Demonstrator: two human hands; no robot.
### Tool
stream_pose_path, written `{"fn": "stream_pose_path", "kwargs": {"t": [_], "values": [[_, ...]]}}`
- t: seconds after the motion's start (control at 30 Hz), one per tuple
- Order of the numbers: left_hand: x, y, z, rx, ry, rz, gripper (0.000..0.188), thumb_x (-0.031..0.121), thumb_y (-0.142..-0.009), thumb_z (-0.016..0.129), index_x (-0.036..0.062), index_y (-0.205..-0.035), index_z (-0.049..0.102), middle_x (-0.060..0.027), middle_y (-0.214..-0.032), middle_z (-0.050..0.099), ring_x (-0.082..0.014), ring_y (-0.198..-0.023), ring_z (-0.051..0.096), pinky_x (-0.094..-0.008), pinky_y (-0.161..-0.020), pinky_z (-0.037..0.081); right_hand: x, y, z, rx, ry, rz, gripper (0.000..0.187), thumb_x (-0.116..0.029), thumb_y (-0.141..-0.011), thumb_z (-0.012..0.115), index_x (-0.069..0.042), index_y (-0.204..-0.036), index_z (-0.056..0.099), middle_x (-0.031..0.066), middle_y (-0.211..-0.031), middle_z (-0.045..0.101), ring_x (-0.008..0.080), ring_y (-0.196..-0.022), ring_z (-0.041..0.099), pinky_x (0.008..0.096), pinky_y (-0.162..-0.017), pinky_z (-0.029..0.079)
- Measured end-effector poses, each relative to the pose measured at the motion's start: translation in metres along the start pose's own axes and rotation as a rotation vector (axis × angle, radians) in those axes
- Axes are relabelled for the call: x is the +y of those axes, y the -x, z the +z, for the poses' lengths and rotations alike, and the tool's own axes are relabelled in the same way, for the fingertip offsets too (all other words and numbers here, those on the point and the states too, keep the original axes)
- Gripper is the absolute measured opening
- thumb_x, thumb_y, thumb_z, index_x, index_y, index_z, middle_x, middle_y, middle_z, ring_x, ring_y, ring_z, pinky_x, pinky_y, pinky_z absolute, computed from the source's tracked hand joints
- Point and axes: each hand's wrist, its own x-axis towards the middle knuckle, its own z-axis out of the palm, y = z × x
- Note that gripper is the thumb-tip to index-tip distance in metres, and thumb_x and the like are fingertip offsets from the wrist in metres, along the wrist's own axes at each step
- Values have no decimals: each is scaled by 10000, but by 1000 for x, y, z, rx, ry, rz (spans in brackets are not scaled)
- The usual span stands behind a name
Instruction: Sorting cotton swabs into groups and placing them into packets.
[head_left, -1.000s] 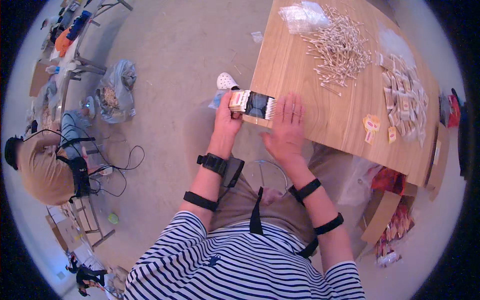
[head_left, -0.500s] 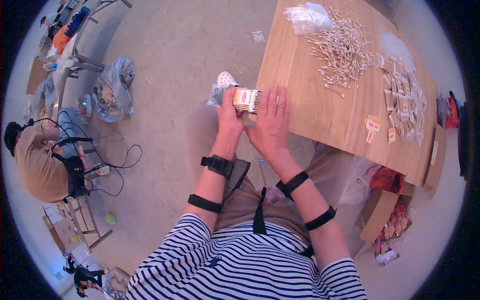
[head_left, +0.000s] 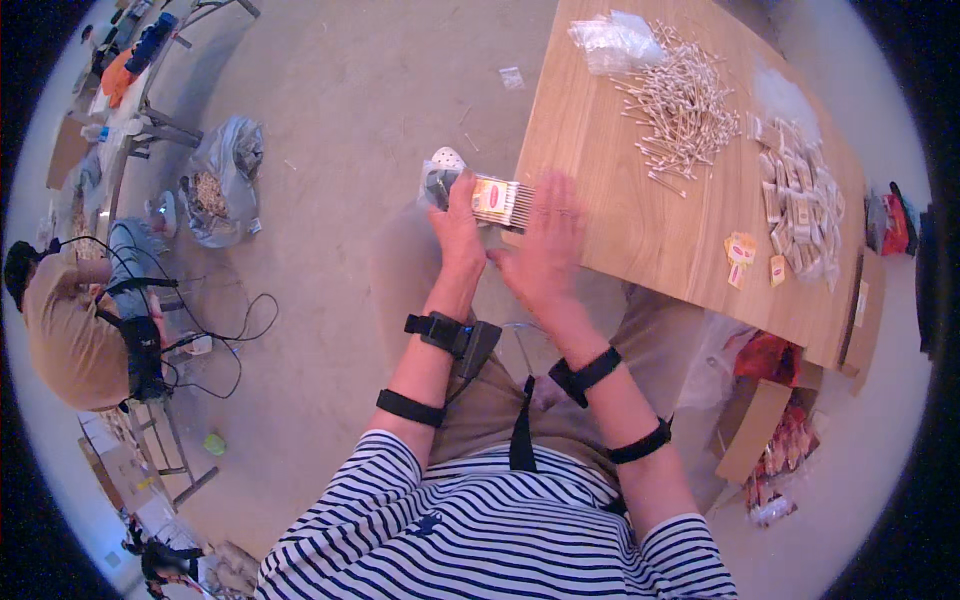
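My left hand (head_left: 458, 232) is closed around a bundle of cotton swabs in a clear plastic bag. A yellow-and-white label card (head_left: 491, 197) lies on the bundle, and the bag's loose end (head_left: 437, 184) sticks out left of my thumb. The swab ends (head_left: 522, 206) point right, toward my right hand (head_left: 545, 240). That hand is held flat with its fingers stretched out, smeared by motion, at the swab ends. Whether it touches them I cannot tell. Both hands are beside the near left edge of the wooden table (head_left: 620, 230).
On the table lie a heap of loose swabs (head_left: 685, 110), clear bags (head_left: 615, 42), filled packs (head_left: 800, 205) and several label cards (head_left: 740, 252). A cardboard box (head_left: 755, 430) stands below its near right edge. At left, a person (head_left: 85, 330) sits near a plastic sack (head_left: 222, 185).
My right hand has shifted slightly right, showing more of the swab ends. My left hand keeps its hold on the bundle, and the bag's loose end shows more.
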Motion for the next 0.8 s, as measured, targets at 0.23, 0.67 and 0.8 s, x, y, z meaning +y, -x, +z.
{"fn": "stream_pose_path", "kwargs": {"t": [0.23,0.67,0.8], "values": [[1,4,1,6,5,34,258,206,-924,724,2,-1058,643,-24,-976,649,-116,-872,615,-311,-768,520,20,15,-20,-115,253,56,1207,-400,-638,908,28,-1562,259,203,-1655,238,365,-1562,166,595,-1225,190],[-3,-2,-3,8,-14,30,202,184,-938,706,18,-1039,649,-18,-964,657,-111,-838,622,-308,-744,522,-4,6,-12,-150,241,52,1138,-397,-673,877,41,-1551,301,199,-1663,220,364,-1566,141,625,-1218,175],[0,2,1,-3,-14,45,222,183,-935,712,8,-1052,646,-28,-967,663,-114,-832,634,-314,-740,537,-7,1,-3,-136,235,42,1127,-396,-680,869,35,-1554,303,191,-1667,219,343,-1570,139,631,-1217,165]]}}
